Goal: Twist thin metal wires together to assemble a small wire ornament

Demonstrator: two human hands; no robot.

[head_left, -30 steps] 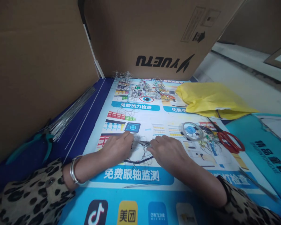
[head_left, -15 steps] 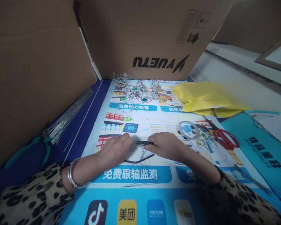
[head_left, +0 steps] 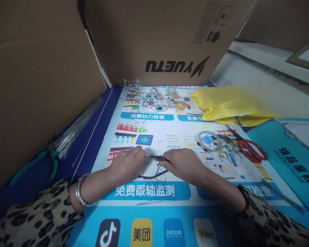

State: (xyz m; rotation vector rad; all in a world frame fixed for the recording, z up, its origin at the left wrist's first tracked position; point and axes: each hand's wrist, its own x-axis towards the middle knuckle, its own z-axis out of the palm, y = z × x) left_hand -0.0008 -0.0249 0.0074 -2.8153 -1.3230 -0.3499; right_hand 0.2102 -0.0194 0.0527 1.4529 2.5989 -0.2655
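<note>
My left hand (head_left: 127,163) is closed in a pinch on a thin wire loop (head_left: 150,152) above the printed poster (head_left: 154,212). My right hand (head_left: 184,164) is closed round small pliers (head_left: 159,158), whose tips point left toward the pinch. A dark curved wire piece (head_left: 154,176) lies on the poster just below both hands. Both forearms wear leopard-print sleeves, and a silver bangle (head_left: 78,190) sits on my left wrist.
Cardboard walls (head_left: 41,68) stand at the left and back. A bundle of straight metal wires (head_left: 76,125) and teal-handled pliers (head_left: 36,163) lie at the left. A tape roll (head_left: 208,140), red scissors (head_left: 252,150), a yellow bag (head_left: 229,104) and beaded wire pieces (head_left: 159,96) lie beyond.
My right hand shifted slightly left and the pliers turned to point more level toward my left hand's pinch. The left hand stayed almost still.
</note>
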